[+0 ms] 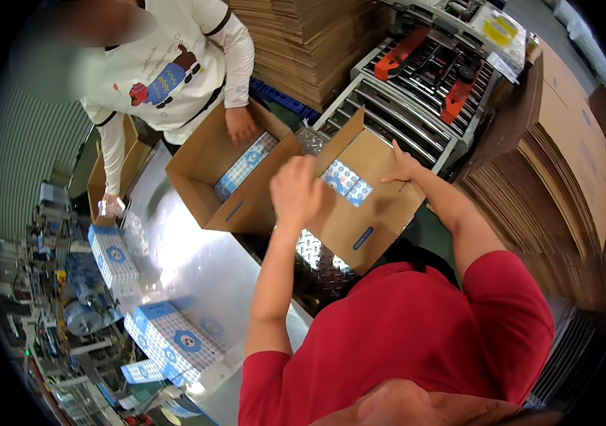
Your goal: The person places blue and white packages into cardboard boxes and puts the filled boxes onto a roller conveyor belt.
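An open cardboard carton [337, 227] stands right in front of me. Blue-and-white patterned boxes [346, 183] show inside it. My right hand [404, 167] grips the carton's far right edge, its thumb over the cardboard and the other fingers partly hidden. Above the carton's left side is my left hand [296, 192], slightly blurred and with the fingers curled closed. Whatever it may hold cannot be made out. To the left, a second open carton [246, 206] contains a patterned box [247, 165], and a co-worker's hand [240, 125] reaches into it.
The co-worker's other hand [110, 206] holds clear plastic. Patterned boxes [175, 341] lie on the metal table [228, 273]. A roller conveyor [360, 106] runs beyond my carton. Flat cardboard stacks [544, 163] rise at the right and the back.
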Motion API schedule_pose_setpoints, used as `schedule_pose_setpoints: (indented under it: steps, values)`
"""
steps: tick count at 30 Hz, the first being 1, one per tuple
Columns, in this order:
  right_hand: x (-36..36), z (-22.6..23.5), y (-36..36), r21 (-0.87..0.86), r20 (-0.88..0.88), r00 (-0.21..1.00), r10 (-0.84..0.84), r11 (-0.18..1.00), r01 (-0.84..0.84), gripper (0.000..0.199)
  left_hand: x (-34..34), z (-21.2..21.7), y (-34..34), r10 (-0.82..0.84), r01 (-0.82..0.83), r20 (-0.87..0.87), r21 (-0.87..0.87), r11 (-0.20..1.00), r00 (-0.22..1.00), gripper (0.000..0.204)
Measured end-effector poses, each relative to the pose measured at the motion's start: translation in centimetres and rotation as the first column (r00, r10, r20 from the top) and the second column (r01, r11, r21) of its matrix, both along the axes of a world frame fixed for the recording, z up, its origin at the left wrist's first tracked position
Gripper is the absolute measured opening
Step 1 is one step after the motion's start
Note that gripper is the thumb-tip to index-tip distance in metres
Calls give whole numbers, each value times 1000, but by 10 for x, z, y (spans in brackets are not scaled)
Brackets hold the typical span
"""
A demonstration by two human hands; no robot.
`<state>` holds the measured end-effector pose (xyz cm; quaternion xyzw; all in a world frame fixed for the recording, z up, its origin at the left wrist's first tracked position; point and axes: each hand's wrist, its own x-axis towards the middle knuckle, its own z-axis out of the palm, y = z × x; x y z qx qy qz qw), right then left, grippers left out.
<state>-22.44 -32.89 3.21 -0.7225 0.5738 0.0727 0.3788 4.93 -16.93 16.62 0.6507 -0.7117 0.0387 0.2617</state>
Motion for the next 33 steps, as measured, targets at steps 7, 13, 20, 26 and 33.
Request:
schedule_pose_setpoints:
  steps: [7,13,20,26,33]
  values:
    - [10,1,4,24,493,852,-178,981,191,108,-42,-101,84,-10,-4,33,391,920,999,52]
    - [25,-30,-2,-380,245,969,-2,920,98,60,-81,-180,89,644,-612,-376,217,760,666,53]
    - [14,-38,-135,-406,377,903,206,913,-39,52,-142,-188,5,329,-509,-944,287,811,-9,70]
    - [-45,-22,-291,-785,-55,969,241,589,-192,55,-193,-176,-192,334,-472,-942,313,824,-40,73]
    - [-101,-11,-343,-737,53,981,186,670,-87,56,-275,-177,-408,260,-486,-919,89,869,297,76]
